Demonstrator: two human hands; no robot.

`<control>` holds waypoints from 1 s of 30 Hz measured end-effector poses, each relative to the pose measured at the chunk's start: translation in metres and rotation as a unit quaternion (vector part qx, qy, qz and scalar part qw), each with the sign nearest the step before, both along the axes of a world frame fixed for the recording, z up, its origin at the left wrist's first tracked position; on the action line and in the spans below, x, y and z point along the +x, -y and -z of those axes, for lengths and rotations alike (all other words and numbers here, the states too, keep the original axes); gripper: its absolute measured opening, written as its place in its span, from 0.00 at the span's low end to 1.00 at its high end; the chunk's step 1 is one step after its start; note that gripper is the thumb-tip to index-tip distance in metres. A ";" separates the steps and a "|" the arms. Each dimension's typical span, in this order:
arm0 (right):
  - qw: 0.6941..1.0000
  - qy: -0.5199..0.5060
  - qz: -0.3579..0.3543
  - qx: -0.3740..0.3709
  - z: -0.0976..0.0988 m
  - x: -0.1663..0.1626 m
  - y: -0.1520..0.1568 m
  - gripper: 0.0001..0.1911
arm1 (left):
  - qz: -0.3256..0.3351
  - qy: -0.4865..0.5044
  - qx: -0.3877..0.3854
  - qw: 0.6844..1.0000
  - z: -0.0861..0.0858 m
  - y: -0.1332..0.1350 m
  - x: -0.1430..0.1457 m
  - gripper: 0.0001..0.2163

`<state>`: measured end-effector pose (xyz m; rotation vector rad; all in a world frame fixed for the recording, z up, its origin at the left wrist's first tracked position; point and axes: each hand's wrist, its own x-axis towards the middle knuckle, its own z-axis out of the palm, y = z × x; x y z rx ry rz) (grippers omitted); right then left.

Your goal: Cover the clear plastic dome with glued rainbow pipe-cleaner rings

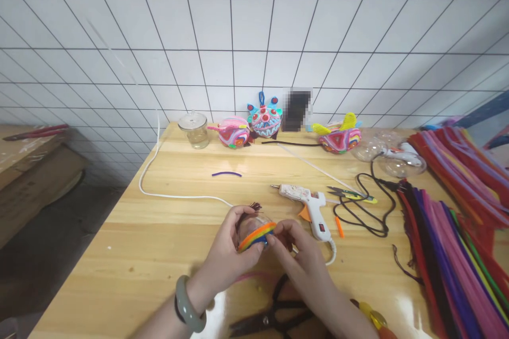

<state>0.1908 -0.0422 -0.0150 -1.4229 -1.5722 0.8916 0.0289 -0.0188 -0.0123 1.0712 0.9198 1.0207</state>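
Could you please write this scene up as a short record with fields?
Left hand: holds clear ball
Right hand: fingertips at the right end of the rainbow strips; pinch unclear
Ball: partly covered by orange, yellow and blue strips
Beyond right hand: white glue gun, nozzle pointing left
Near edge: black scissors, partly hidden by right forearm
Along wall: lidded glass, toothy ornament
Right side: multicoloured pipe cleaners

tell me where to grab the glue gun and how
With the right hand, once free, probably by the white handle, coming from the right: the glue gun lies on its side, handle slanting toward the person, orange trigger on the handle's left, nozzle pointing left and best avoided.
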 end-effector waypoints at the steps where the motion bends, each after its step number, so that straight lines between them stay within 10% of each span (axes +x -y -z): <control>1: 1.000 -0.012 -0.003 -0.007 -0.001 0.000 0.000 0.05 | -0.003 0.000 -0.005 1.000 0.000 0.000 0.000 0.22; 30: 0.997 -0.074 -0.022 -0.031 -0.001 0.000 -0.003 0.03 | -0.002 -0.010 0.005 1.000 -0.003 -0.001 -0.003 0.22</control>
